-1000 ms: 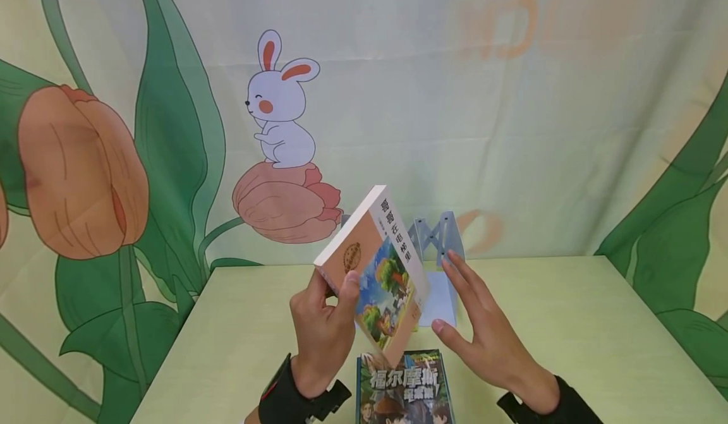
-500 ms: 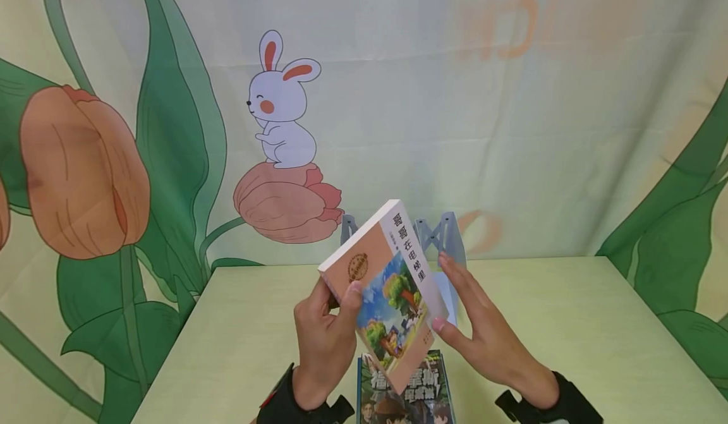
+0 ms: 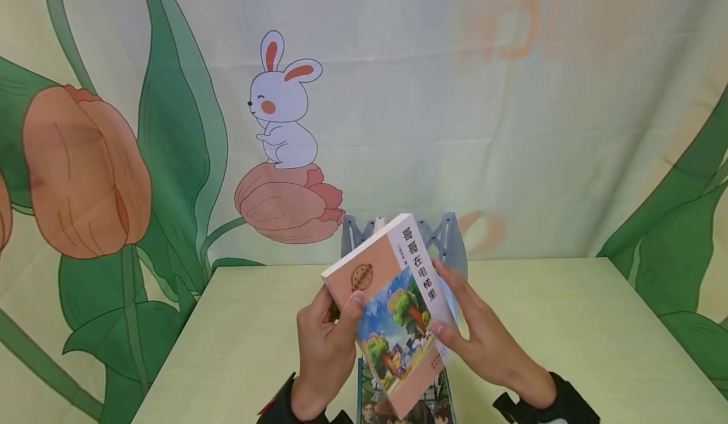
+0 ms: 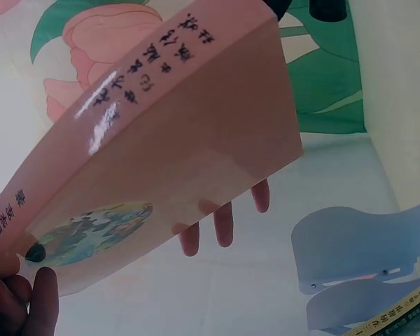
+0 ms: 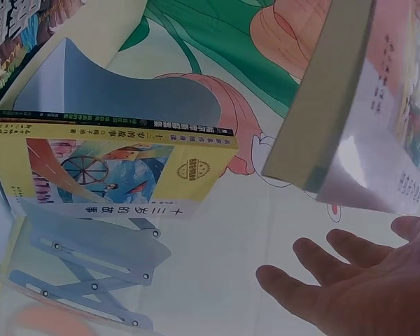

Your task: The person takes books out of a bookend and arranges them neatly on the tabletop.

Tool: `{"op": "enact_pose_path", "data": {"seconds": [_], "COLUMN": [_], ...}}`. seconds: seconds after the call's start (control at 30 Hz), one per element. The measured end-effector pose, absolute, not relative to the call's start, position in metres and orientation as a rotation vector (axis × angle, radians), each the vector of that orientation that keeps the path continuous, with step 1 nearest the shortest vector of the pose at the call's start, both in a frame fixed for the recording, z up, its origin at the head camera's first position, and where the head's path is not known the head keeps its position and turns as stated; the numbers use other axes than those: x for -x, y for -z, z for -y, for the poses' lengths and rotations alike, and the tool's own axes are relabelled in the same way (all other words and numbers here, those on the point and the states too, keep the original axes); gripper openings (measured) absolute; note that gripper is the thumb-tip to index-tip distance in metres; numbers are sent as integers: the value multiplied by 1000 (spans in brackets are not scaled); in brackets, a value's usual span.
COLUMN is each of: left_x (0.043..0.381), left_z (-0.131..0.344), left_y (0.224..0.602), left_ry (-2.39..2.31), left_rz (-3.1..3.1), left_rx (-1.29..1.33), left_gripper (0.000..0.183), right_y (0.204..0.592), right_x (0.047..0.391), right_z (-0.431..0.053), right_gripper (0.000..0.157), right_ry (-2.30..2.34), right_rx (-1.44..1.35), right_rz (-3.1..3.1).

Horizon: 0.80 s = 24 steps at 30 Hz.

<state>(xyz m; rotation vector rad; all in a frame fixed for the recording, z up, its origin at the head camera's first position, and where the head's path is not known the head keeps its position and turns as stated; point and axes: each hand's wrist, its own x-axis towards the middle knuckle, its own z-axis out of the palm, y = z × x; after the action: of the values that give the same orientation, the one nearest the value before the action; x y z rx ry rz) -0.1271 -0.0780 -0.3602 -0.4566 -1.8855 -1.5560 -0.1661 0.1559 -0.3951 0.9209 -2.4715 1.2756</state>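
Observation:
My left hand (image 3: 328,351) grips a paperback book (image 3: 395,313), thumb on its front cover and fingers behind it. The book is tilted in the air, with a peach cover, a painted tree scene and a white strip of black characters. Close at its right edge is my right hand (image 3: 495,348), its thumb overlapping the cover's edge in the head view. Straight, spread fingers of that hand show in the right wrist view beside the book (image 5: 399,119). Below lies a dark comic-style book (image 3: 438,402), partly covered by the held one.
At the table's (image 3: 546,310) back stands a blue-grey folding bookend (image 3: 452,241), mostly behind the held book. The right wrist view shows a yellow book (image 5: 189,171) and a thin dark-spined book standing in it. A printed cloth with a rabbit (image 3: 287,117) hangs behind.
The held book has come down and slightly right, its cover turning more toward the head camera. My right hand, first apart from it, is now at its right edge.

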Motion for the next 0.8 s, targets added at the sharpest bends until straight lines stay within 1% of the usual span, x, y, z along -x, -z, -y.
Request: {"op": "enact_pose_path", "data": {"seconds": [0.5, 0.8], "left_x": [121, 120], "left_z": [76, 76], "left_y": [362, 363], "left_ry": [1799, 1864], "left_rz": [1901, 1916], "left_rx": [368, 309], "left_gripper": [27, 27], "right_y": [402, 405], "right_x": [167, 167], "right_z": [-154, -153], "right_gripper": [77, 72], "right_ry": [-1332, -1555], "right_rx": [-945, -1047], "right_rz": [2481, 2429]}}
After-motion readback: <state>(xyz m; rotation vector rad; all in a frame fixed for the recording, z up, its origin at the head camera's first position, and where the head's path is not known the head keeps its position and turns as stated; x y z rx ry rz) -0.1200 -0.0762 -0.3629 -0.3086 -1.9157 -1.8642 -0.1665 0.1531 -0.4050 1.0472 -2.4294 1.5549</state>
